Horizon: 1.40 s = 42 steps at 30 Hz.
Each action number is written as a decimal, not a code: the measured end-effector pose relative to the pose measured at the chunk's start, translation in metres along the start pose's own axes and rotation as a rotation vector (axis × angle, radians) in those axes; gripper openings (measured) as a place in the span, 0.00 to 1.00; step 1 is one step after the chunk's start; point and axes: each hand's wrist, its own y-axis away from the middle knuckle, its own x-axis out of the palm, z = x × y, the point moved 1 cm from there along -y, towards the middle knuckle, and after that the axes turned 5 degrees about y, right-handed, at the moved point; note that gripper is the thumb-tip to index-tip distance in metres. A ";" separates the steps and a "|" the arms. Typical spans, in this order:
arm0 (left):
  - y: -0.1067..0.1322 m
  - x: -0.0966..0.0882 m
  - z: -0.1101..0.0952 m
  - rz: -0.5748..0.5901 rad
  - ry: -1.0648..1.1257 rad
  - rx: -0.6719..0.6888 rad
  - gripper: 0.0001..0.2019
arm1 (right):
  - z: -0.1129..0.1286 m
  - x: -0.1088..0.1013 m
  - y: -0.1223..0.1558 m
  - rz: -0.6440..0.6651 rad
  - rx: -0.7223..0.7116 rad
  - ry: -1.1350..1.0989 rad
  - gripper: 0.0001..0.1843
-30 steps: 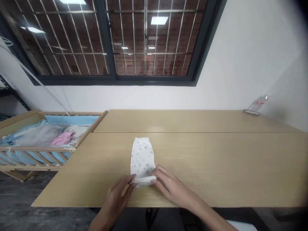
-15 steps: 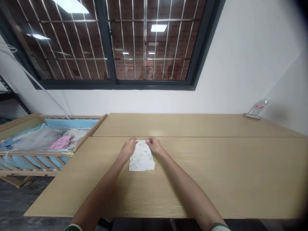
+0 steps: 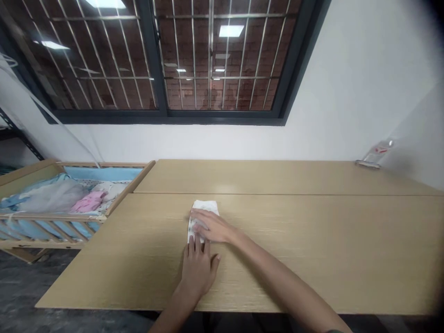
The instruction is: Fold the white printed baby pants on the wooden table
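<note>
A small folded white cloth with a faint printed pattern point(image 3: 205, 206) lies on the near wooden table point(image 3: 312, 249). My right hand point(image 3: 210, 226) rests flat across the cloth, fingers stretched out and pointing left. My left hand point(image 3: 197, 264) lies flat on the table just in front of it, fingers extended, with the fingertips touching the cloth's near edge. Most of the cloth is hidden under my right hand.
A wooden crib point(image 3: 65, 203) holding blue, grey and pink fabrics stands left of the table. A second table point(image 3: 277, 173) adjoins at the back against the wall. A clear plastic item point(image 3: 376, 155) sits at the far right corner. A barred window fills the wall above.
The cloth was folded away from me, from a long strip to a short packet. My hands then drew back from its far edge; the right now presses on it, the left lies at its near edge.
</note>
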 end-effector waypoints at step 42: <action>-0.044 -0.006 0.084 0.159 0.208 0.277 0.15 | -0.049 -0.013 0.046 0.101 0.181 -0.251 0.38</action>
